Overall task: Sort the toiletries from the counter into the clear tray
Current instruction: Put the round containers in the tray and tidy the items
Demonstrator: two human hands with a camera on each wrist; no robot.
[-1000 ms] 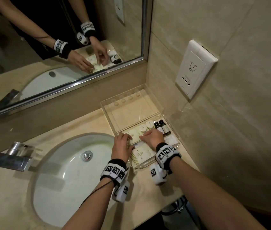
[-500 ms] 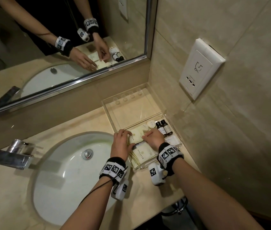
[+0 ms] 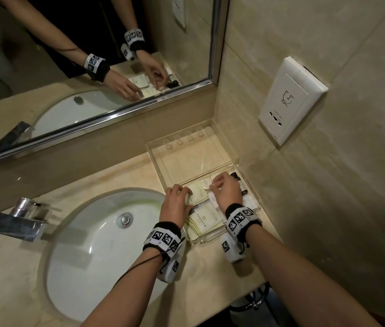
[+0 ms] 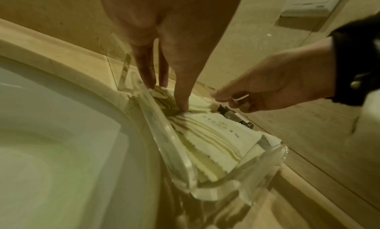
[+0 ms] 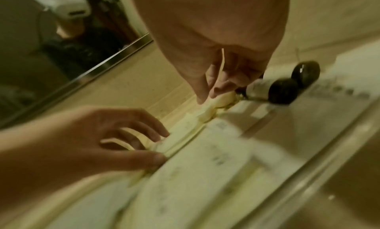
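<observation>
The clear tray (image 3: 210, 239) sits on the counter between the sink and the side wall, its lid (image 3: 186, 149) tipped open against the back. Inside lie stacked cream packets (image 3: 206, 221), small round cream pieces and two dark bottles (image 3: 241, 185). My left hand (image 3: 179, 194) reaches over the tray's left rim and pinches the edge of a cream packet (image 5: 185, 135) between thumb and fingers. My right hand (image 3: 217, 182) is at the tray's back, beside the bottles (image 5: 283, 89), fingertips pinching a round cream piece (image 5: 223, 98). Part of the tray's content is hidden under both hands.
A white oval sink (image 3: 87, 244) with a chrome faucet (image 3: 16, 223) fills the counter to the left. A mirror (image 3: 92, 55) runs along the back wall. The tiled side wall carries a white socket plate (image 3: 290, 100) just above the tray. The counter's front edge is close behind my wrists.
My right hand has slid from the flat packets toward the tray's back, onto the round pieces next to the bottles. My left hand crept slightly further along the packet at the left rim.
</observation>
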